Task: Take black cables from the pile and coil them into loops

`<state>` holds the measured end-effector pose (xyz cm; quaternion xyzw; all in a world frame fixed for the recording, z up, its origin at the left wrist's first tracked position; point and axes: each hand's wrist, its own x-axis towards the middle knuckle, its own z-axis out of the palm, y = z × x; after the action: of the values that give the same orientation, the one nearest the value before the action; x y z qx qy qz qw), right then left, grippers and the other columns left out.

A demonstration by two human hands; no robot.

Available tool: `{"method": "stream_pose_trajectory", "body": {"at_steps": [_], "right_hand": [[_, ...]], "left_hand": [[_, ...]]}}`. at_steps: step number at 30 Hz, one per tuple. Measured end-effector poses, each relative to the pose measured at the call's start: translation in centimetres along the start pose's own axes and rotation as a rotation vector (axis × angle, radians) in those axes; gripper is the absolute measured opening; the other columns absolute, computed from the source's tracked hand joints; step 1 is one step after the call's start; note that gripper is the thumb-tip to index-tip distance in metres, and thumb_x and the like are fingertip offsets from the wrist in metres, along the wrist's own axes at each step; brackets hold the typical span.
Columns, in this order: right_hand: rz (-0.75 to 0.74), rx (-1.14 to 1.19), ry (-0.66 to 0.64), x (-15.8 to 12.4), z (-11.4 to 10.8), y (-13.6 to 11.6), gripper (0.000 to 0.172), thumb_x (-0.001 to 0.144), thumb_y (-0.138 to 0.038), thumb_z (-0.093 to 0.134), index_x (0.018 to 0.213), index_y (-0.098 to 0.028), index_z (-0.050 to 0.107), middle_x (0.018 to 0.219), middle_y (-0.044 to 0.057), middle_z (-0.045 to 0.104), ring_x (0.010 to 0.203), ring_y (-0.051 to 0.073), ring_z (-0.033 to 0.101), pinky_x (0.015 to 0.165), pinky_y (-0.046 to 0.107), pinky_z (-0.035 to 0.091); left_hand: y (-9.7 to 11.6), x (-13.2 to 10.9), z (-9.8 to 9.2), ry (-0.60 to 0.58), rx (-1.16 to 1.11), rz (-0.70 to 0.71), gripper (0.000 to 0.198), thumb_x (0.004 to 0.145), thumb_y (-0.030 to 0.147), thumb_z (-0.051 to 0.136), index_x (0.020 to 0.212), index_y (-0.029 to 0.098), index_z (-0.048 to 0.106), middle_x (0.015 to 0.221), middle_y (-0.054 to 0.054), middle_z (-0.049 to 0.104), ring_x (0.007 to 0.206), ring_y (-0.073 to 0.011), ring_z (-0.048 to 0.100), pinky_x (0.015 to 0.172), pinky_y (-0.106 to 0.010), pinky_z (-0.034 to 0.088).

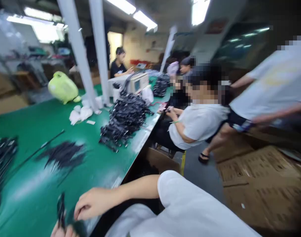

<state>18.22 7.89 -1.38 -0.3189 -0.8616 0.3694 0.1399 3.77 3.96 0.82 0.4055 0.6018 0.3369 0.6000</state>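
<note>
My right hand [91, 203] hovers over the near edge of the green table [66, 115], its fingers curled downward; what they hold, if anything, is blurred. My left hand [60, 232] only just shows at the bottom edge. It grips a slim black part [61, 208] that stands upright beside the right fingers. Loose black parts [63, 154] lie scattered on the table ahead of both hands. More of them [2, 154] lie at the far left. The whole view is smeared by motion.
A big heap of black parts [125, 118] lies farther along the table, near white pillars [78, 52], a yellow-green bag [63, 87] and white rags [80, 113]. Several seated people [197, 118] work along the right edge. Another person [269, 89] walks past. Cardboard boxes [261, 184] cover the floor on the right.
</note>
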Motion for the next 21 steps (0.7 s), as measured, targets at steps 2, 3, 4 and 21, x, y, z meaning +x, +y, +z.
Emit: {"method": "stream_pose_trajectory", "body": {"at_steps": [2,3,4,21], "right_hand": [[-0.008,-0.069,0.007,-0.9,1.7,-2.4,0.016,0.092,-0.020,0.053,0.100,-0.015,0.065,0.099,0.003,0.068,0.094,0.011,0.060,0.078,0.018,0.043],[-0.005,-0.141,0.054,-1.3,2.1,-3.2,0.016,0.092,-0.019,0.052,0.100,-0.015,0.065,0.099,0.004,0.067,0.095,0.013,0.059,0.081,0.021,0.042],[-0.024,-0.224,0.090,-1.4,2.3,-3.6,0.016,0.093,-0.018,0.051,0.097,-0.013,0.066,0.097,0.007,0.067,0.094,0.016,0.058,0.083,0.024,0.042],[-0.822,-1.062,-0.087,3.5,-0.3,-4.4,0.034,0.089,-0.003,0.035,0.086,-0.014,0.067,0.074,0.011,0.054,0.070,0.023,0.043,0.059,0.037,0.030]], "left_hand": [[-1.9,-2.2,-1.1,0.194,-0.121,-0.022,0.064,0.070,0.074,0.058,0.116,0.029,0.064,0.059,0.004,0.051,0.049,-0.0105,0.043,0.044,-0.023,0.035],[-2.6,-3.1,-1.3,0.207,-0.194,0.027,0.067,0.070,0.070,0.063,0.117,0.022,0.064,0.057,0.005,0.047,0.049,-0.0090,0.039,0.046,-0.022,0.034],[-3.1,-3.6,-1.6,0.210,-0.185,0.083,0.065,0.075,0.066,0.062,0.119,0.018,0.063,0.058,0.005,0.048,0.051,-0.0092,0.041,0.050,-0.023,0.037],[-6.0,-2.0,-4.4,-0.039,-0.241,0.092,0.030,0.088,0.044,0.051,0.080,0.015,0.053,0.054,0.008,0.035,0.047,-0.0062,0.027,0.047,-0.020,0.025]]}}
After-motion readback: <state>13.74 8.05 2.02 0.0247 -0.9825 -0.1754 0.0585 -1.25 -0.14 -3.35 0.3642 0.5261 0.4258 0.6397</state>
